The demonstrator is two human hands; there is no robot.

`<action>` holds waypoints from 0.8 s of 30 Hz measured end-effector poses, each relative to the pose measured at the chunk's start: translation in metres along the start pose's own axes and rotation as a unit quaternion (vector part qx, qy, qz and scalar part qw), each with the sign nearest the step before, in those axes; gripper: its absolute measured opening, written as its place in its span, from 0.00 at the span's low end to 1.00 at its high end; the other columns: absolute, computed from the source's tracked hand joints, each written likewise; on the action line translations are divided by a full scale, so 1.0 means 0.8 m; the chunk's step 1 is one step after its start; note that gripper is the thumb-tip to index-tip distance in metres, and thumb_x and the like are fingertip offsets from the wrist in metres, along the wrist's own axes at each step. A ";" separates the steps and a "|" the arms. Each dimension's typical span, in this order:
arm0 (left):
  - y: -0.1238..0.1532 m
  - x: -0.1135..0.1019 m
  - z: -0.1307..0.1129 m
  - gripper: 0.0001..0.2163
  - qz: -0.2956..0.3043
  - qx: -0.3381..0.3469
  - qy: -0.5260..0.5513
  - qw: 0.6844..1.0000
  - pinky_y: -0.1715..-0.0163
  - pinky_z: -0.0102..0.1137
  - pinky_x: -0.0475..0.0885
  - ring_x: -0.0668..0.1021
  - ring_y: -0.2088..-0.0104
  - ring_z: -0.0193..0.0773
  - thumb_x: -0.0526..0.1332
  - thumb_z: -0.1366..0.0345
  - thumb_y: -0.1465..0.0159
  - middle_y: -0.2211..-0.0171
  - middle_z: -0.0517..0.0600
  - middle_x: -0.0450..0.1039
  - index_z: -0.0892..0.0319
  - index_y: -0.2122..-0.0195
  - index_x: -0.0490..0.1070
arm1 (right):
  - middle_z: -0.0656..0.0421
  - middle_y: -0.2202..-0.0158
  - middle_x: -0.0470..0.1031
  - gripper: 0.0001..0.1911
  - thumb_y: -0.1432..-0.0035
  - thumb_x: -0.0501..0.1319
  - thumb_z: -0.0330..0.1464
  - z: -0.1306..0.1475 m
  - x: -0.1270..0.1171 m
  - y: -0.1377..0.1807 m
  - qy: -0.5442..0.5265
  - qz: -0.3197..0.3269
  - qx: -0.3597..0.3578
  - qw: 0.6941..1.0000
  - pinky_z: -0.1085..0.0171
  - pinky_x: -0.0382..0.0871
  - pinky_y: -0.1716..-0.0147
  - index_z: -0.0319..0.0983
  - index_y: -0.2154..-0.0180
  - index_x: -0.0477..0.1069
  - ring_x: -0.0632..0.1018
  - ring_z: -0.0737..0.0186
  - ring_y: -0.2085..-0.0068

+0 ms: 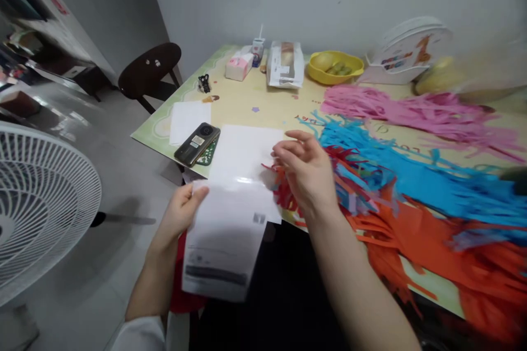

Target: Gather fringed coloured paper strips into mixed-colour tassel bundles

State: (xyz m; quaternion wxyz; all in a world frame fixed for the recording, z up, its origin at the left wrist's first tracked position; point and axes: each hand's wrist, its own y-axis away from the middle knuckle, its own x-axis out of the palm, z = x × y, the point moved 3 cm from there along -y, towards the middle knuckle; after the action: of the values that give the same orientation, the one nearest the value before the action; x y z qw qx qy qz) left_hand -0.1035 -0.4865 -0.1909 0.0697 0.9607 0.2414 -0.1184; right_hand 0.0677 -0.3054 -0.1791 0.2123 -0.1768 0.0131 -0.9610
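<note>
My left hand (181, 211) pinches the left edge of a white printed sheet (226, 236) that hangs off the table's near edge. My right hand (307, 173) hovers just right of that sheet, fingers loosely curled and apart, over red paper strips (284, 194). I cannot see anything gripped in it. A second white sheet (247, 151) lies flat on the table beyond the held one. Piles of cut paper fringe spread to the right: blue (411, 175), orange (444, 241) and pink (411, 112).
A phone (197, 143) and a white paper (189, 119) lie on the table's left corner. At the back stand a tissue pack (239, 66), a bread bag (285, 64), a yellow bowl (335, 66). A fan (41, 203) stands left, a dark chair (150, 68) beyond.
</note>
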 end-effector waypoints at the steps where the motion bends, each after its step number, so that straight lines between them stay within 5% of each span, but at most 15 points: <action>1: 0.008 0.002 0.000 0.21 -0.060 -0.014 0.043 0.997 0.78 0.25 0.64 0.71 0.77 0.32 0.60 0.47 0.38 0.76 0.47 0.74 0.64 0.67 0.75 | 0.64 0.68 0.75 0.20 0.51 0.69 0.30 0.013 0.002 0.025 -0.008 0.004 -0.022 1.000 0.69 0.69 0.67 0.43 0.56 0.67 0.76 0.69 0.67; 7: 0.036 0.051 -0.003 0.19 -0.175 -0.002 0.116 0.978 0.75 0.25 0.67 0.74 0.74 0.34 0.62 0.50 0.38 0.73 0.49 0.76 0.64 0.62 0.76 | 0.62 0.66 0.77 0.18 0.45 0.65 0.26 0.024 0.022 0.120 0.041 0.069 -0.031 0.996 0.68 0.73 0.64 0.43 0.53 0.67 0.78 0.68 0.64; 16: 0.063 0.083 -0.034 0.17 -0.175 0.069 0.064 0.980 0.74 0.24 0.68 0.73 0.73 0.32 0.59 0.53 0.34 0.73 0.48 0.74 0.64 0.63 0.76 | 0.60 0.63 0.75 0.18 0.40 0.62 0.29 0.021 0.011 0.127 0.161 0.043 -0.073 0.983 0.66 0.74 0.66 0.42 0.49 0.63 0.78 0.66 0.64; 22: 0.077 0.075 -0.029 0.16 -0.192 0.046 0.112 0.974 0.77 0.23 0.68 0.75 0.75 0.32 0.64 0.53 0.39 0.75 0.48 0.75 0.64 0.66 0.77 | 0.49 0.50 0.72 0.26 0.44 0.66 0.36 0.033 -0.021 0.130 0.360 -0.028 -0.142 0.922 0.55 0.74 0.56 0.41 0.45 0.65 0.75 0.54 0.52; 24: 0.074 0.059 -0.020 0.18 -0.229 0.020 0.186 0.955 0.77 0.25 0.70 0.77 0.76 0.34 0.67 0.52 0.42 0.75 0.49 0.77 0.65 0.64 0.77 | 0.48 0.48 0.72 0.31 0.45 0.67 0.38 0.029 -0.043 0.137 0.332 0.046 -0.086 0.938 0.55 0.74 0.55 0.40 0.41 0.62 0.75 0.52 0.50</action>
State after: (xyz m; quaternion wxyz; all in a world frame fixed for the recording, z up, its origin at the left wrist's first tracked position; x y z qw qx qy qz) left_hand -0.0318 -0.5146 -0.1835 -0.0249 0.8858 0.4613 0.0449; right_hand 0.1489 -0.3901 -0.1799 0.2234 0.1352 0.1737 -0.9495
